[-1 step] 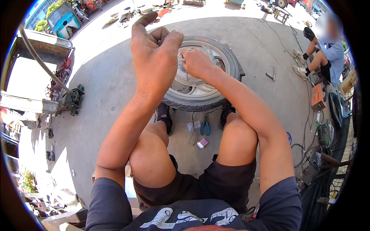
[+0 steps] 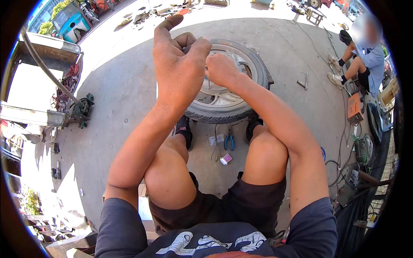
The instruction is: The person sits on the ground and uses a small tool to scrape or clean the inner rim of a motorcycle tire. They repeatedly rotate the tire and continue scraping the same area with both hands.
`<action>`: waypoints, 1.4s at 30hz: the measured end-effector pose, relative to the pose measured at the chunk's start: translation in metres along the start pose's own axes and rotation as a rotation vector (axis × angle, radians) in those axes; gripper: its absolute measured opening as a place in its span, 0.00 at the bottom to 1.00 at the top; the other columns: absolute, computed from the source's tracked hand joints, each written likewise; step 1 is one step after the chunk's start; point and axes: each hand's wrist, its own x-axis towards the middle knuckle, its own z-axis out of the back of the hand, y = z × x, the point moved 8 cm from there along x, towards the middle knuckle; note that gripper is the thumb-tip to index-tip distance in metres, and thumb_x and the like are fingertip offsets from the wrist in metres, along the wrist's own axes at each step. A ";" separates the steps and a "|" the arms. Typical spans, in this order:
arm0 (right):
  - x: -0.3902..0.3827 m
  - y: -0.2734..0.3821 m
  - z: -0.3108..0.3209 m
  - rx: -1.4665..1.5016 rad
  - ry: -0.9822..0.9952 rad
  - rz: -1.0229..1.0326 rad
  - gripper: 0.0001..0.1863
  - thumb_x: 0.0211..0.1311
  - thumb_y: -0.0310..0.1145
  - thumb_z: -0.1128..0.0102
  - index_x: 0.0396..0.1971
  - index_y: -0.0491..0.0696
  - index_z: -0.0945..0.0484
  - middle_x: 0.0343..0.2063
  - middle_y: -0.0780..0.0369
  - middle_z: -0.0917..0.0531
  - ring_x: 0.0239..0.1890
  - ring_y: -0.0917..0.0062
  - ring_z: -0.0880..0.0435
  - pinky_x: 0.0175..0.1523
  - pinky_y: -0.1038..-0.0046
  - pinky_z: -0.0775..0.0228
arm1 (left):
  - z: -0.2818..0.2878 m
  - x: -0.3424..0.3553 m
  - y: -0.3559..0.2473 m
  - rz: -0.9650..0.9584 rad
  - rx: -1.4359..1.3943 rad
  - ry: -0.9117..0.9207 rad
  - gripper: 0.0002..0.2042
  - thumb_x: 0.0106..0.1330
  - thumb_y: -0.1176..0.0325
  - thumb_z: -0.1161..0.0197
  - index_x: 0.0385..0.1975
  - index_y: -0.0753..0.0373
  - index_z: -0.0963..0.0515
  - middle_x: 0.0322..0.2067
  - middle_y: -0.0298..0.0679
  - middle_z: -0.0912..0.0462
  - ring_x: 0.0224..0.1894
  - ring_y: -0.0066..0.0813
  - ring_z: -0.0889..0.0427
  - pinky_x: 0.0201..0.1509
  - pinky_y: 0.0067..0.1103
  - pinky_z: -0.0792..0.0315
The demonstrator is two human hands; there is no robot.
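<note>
Wheel [image 2: 221,96] lies flat on the far side, tyre [image 2: 226,115] already on; can't tell what's left. Your left hand [image 2: 180,69] looks half curled, right hand [image 2: 223,71] bunched; can't tell if either grip's clamped on anything.

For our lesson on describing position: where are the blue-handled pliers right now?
In the head view, the blue-handled pliers lie on the floor slightly right of centre, between the wheel and the small pink-and-white box.
</note>
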 end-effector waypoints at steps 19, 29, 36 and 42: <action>0.001 -0.007 -0.002 0.103 0.075 -0.066 0.18 0.55 0.38 0.34 0.41 0.42 0.24 0.38 0.51 0.14 0.47 0.54 0.15 0.52 0.58 0.23 | -0.024 -0.038 0.075 0.391 0.044 0.273 0.24 0.63 0.76 0.40 0.58 0.76 0.36 0.22 0.30 0.27 0.24 0.12 0.33 0.27 0.15 0.40; 0.000 -0.014 -0.012 0.212 0.057 0.057 0.15 0.50 0.38 0.39 0.38 0.48 0.23 0.36 0.54 0.14 0.45 0.52 0.17 0.52 0.53 0.28 | -0.046 -0.046 0.065 0.350 -0.004 0.383 0.23 0.64 0.75 0.40 0.57 0.74 0.35 0.21 0.29 0.28 0.24 0.11 0.34 0.27 0.15 0.42; -0.004 -0.011 0.002 0.126 0.004 -0.020 0.12 0.53 0.40 0.39 0.30 0.48 0.16 0.36 0.53 0.13 0.45 0.57 0.15 0.50 0.57 0.23 | -0.033 -0.031 0.060 0.364 -0.089 0.269 0.25 0.63 0.74 0.38 0.57 0.78 0.35 0.19 0.28 0.29 0.19 0.12 0.36 0.22 0.15 0.44; 0.001 0.002 0.008 -0.029 0.004 -0.037 0.12 0.54 0.40 0.39 0.30 0.47 0.15 0.35 0.54 0.13 0.45 0.58 0.14 0.50 0.59 0.23 | -0.016 -0.026 0.057 0.387 -0.102 0.191 0.25 0.62 0.73 0.37 0.57 0.78 0.34 0.18 0.28 0.31 0.17 0.13 0.37 0.20 0.16 0.44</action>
